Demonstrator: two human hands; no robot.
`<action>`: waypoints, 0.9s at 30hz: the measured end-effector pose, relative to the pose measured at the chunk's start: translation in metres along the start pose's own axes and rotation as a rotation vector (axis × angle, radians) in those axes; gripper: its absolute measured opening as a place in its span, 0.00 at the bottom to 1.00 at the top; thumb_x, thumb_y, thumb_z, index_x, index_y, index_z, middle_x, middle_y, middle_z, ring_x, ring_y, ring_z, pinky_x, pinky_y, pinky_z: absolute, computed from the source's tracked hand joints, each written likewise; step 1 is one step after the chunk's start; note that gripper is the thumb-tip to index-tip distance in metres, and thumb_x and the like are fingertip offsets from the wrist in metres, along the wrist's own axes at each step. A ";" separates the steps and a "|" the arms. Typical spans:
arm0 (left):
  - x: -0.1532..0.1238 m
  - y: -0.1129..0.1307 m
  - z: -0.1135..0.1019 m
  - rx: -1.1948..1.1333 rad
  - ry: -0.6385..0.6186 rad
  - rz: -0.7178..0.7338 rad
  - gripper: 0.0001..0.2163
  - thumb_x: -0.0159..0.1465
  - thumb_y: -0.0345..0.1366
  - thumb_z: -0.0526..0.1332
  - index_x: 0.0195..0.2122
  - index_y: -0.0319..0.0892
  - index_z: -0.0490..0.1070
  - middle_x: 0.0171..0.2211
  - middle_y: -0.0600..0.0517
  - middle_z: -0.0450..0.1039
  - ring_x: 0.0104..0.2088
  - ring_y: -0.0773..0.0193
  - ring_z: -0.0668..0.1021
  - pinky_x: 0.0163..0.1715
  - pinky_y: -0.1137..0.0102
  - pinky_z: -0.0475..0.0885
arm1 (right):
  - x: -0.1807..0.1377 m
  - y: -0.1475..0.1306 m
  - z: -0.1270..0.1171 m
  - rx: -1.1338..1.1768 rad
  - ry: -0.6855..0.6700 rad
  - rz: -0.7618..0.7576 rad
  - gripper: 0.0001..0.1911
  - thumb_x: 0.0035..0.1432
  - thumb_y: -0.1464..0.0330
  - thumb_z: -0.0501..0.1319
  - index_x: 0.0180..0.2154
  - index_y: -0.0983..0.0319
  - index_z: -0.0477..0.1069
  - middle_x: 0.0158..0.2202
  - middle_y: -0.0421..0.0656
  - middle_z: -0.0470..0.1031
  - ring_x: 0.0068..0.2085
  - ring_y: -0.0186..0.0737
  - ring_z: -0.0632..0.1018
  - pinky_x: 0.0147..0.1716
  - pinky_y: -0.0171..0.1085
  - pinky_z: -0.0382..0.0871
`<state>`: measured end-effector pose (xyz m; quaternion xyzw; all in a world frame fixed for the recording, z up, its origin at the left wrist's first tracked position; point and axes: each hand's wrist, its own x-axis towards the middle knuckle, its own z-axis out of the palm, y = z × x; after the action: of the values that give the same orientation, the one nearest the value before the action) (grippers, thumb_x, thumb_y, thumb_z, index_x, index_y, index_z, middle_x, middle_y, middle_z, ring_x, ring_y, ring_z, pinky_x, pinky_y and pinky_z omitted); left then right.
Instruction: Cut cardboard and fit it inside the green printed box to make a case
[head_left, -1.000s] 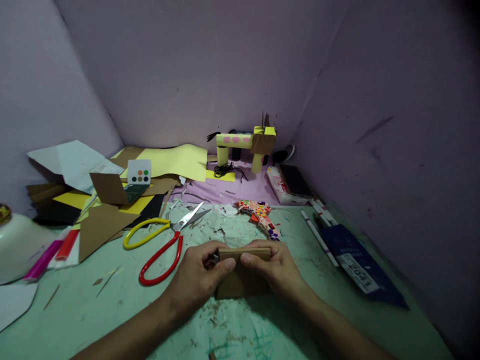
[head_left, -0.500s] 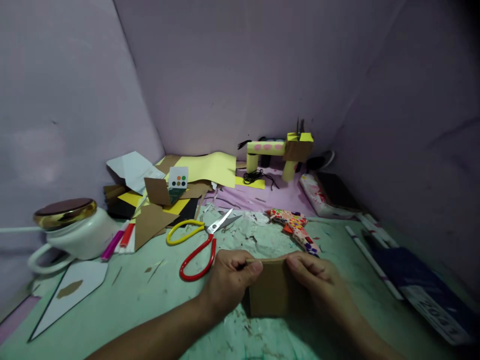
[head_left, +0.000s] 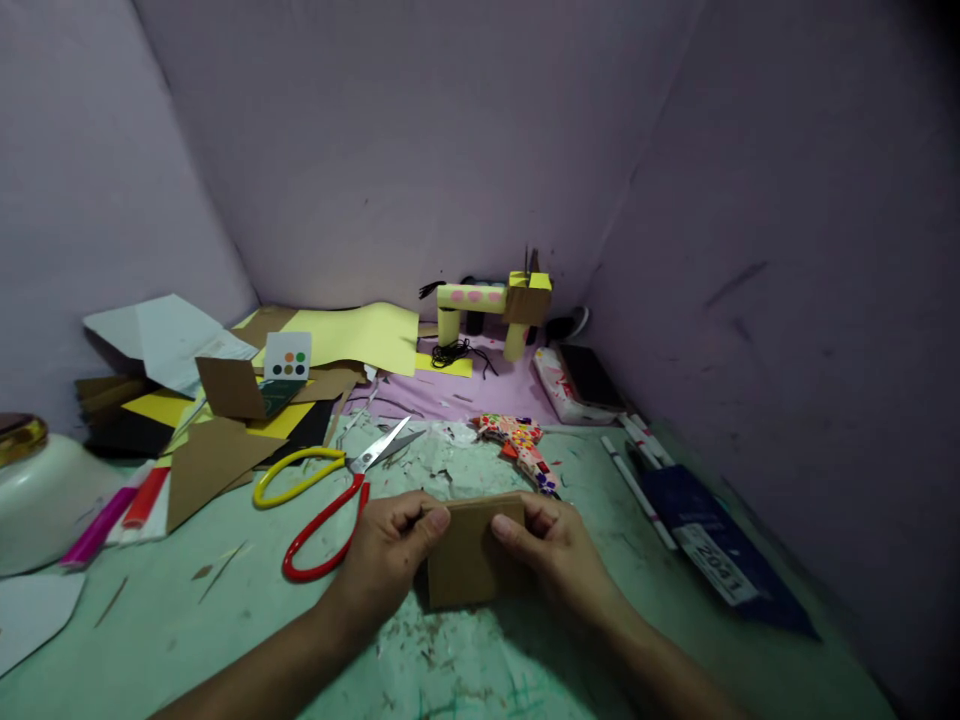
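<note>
A small brown piece of cardboard [head_left: 472, 565] is held upright just over the green tabletop, its broad face toward me. My left hand [head_left: 386, 545] pinches its upper left corner, thumb in front and fingers behind. At the upper right, my right hand [head_left: 551, 545] grips it the same way, thumb pressed on the front face. Scissors [head_left: 360, 475] with one yellow and one red handle lie open left of my left hand. Beyond the cardboard rests a flower-patterned glue gun [head_left: 517, 445], partly hidden at its lower end.
Cardboard scraps [head_left: 214, 465] and yellow paper [head_left: 360, 335] pile up at back left. A paper animal model [head_left: 480, 300] stands at the back by black string [head_left: 454, 352]. A phone [head_left: 589, 375] lies on a tissue pack; a blue packet [head_left: 727, 550] and white sticks [head_left: 637, 490] are right.
My view has turned to the right, so everything sits further left in the picture. My right thumb now lies further in on the cardboard's front face. Both hands still hold it.
</note>
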<state>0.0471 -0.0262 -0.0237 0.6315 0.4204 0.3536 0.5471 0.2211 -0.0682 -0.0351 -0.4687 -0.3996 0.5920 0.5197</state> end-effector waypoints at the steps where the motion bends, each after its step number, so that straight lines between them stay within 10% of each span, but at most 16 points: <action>1: 0.000 0.000 0.000 0.002 -0.004 -0.005 0.16 0.55 0.45 0.59 0.19 0.38 0.67 0.17 0.55 0.62 0.21 0.69 0.63 0.20 0.74 0.58 | 0.000 0.001 0.000 0.005 0.008 -0.001 0.20 0.41 0.55 0.70 0.28 0.66 0.75 0.24 0.43 0.76 0.26 0.37 0.74 0.27 0.34 0.65; 8: 0.001 -0.001 0.002 -0.179 -0.063 -0.104 0.13 0.49 0.39 0.66 0.33 0.37 0.72 0.28 0.50 0.75 0.29 0.62 0.75 0.28 0.72 0.69 | 0.000 0.004 -0.003 -0.015 0.046 -0.018 0.20 0.42 0.55 0.70 0.29 0.66 0.75 0.24 0.43 0.75 0.27 0.37 0.74 0.28 0.35 0.66; 27: -0.006 -0.003 0.003 -0.123 -0.030 -0.085 0.12 0.49 0.43 0.64 0.20 0.37 0.71 0.19 0.53 0.68 0.22 0.68 0.66 0.19 0.74 0.61 | 0.002 0.016 -0.006 -0.057 0.104 -0.063 0.22 0.47 0.50 0.64 0.23 0.65 0.74 0.19 0.41 0.70 0.24 0.37 0.70 0.23 0.33 0.63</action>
<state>0.0471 -0.0324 -0.0271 0.5835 0.4160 0.3457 0.6058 0.2232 -0.0688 -0.0519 -0.5007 -0.4032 0.5385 0.5448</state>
